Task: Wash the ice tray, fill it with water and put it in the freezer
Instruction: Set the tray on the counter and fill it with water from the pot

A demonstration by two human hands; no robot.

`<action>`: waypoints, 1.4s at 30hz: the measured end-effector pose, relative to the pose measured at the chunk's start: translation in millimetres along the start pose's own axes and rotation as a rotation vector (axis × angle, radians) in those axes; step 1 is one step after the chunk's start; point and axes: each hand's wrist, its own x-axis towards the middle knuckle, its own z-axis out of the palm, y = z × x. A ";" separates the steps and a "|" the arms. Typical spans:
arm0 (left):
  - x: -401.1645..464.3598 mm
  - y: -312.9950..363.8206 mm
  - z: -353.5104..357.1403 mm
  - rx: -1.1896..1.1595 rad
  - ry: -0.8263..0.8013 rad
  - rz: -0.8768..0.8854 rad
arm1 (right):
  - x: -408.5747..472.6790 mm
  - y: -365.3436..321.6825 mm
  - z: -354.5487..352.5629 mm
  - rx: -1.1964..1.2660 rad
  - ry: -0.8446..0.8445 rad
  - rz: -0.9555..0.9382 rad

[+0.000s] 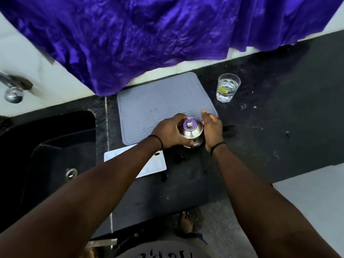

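A shiny steel bottle (191,132) with a purple-ringed cap stands at the near right corner of a grey ribbed drying mat (158,105). My left hand (167,131) grips the bottle's body from the left. My right hand (213,127) lies against its right side with the fingers fairly straight, pointing away from me. A white ice tray (158,162) lies flat on the dark counter just in front of the mat, and my left forearm hides most of it.
A black sink (46,151) with a drain sits on the left, with a chrome tap (13,90) on the wall above it. A glass of water (227,87) stands right of the mat. Purple cloth (149,34) hangs over the back wall.
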 end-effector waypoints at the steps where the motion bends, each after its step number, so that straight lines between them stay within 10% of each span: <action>1: -7.2 -7.2 -8.2 0.003 0.009 -0.003 | -5.0 1.4 10.1 -0.013 -0.034 -0.006; 13: -87.2 -69.0 -66.8 -0.090 0.162 -0.033 | -62.2 22.1 79.0 -0.018 -0.482 0.021; 29: -109.2 -89.3 -63.4 -0.242 -0.153 0.044 | -125.4 26.5 59.2 -0.077 -0.209 0.127; 33: -119.1 -118.8 -63.0 -0.164 -0.067 -0.161 | -121.2 28.6 45.1 -0.062 -0.147 0.144; 38: -128.4 -149.4 -61.7 0.108 0.376 -0.918 | -108.3 28.4 32.9 -0.081 -0.194 0.136; 42: -135.2 -173.8 -58.1 0.010 0.336 -1.027 | -98.0 27.5 29.8 -0.093 -0.223 0.130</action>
